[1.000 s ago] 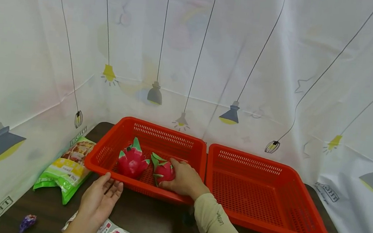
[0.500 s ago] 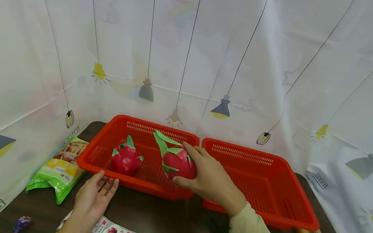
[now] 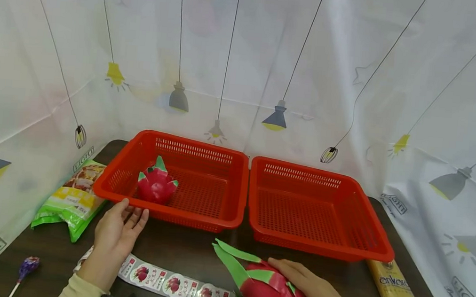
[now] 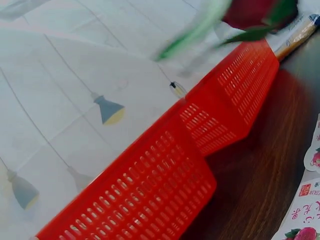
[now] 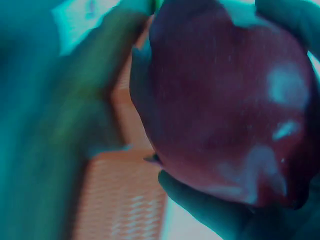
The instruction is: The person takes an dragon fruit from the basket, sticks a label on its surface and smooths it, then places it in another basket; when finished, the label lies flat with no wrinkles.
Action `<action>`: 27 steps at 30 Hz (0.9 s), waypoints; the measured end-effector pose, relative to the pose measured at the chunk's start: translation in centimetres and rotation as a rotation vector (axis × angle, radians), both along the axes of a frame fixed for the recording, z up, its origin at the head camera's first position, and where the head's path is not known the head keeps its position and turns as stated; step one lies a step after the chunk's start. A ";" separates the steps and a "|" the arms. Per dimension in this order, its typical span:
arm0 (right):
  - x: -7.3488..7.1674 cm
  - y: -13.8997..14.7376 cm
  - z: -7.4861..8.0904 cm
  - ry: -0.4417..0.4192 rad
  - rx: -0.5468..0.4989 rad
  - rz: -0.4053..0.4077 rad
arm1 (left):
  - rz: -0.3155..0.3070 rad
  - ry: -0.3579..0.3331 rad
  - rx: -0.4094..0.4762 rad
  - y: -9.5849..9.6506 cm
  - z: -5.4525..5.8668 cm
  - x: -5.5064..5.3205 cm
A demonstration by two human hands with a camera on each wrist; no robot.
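Observation:
In the head view, my right hand grips a pink dragon fruit with long green leaf tips, low over the table in front of the baskets. The right wrist view shows that dragon fruit close up, with fingers around it. My left hand holds the front rim of the left red basket near its left corner, fingers bent at the outer side. A second dragon fruit sits in the left part of that basket. Beside it stands the right red basket, with nothing inside.
A strip of dragon fruit stickers lies on the dark table. To the left are a green and yellow food bag and a lollipop. A yellow pasta packet lies at the right, beside the right basket.
My right hand has lifted one dragon fruit out of the left basket and brought it right and toward me. The left hand stays at the basket's front rim.

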State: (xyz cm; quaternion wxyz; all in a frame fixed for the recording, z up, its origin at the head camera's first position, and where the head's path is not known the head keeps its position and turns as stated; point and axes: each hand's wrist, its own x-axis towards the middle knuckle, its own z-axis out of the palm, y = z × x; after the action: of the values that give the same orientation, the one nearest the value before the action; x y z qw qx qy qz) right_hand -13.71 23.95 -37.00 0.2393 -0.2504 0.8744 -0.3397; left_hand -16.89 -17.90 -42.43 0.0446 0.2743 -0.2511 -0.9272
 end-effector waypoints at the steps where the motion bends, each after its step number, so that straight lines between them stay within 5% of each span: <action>1: -0.2 0.5 -0.9 -0.014 0.006 0.014 | 0.003 -0.001 -0.008 0.0 0.0 -0.1; 5: -0.8 2.1 -4.2 0.031 0.031 0.045 | 0.017 -0.008 -0.032 0.0 0.1 -0.1; 9: -1.5 2.6 -6.0 0.074 0.025 0.003 | 0.040 -0.013 -0.058 0.2 0.1 0.1; 18: -2.5 1.7 -6.1 0.094 0.012 -0.117 | 0.080 0.008 -0.103 0.8 0.2 -0.1; 27: -3.4 1.0 -5.7 0.102 0.038 -0.102 | 0.073 -0.015 -0.160 0.9 0.1 0.3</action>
State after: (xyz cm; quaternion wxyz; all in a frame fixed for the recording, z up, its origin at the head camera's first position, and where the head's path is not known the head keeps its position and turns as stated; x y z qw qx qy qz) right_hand -17.10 24.96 -42.72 0.1813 -0.2179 0.9034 -0.3218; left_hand -16.63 -16.97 -42.36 0.0981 0.2857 -0.3148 -0.8998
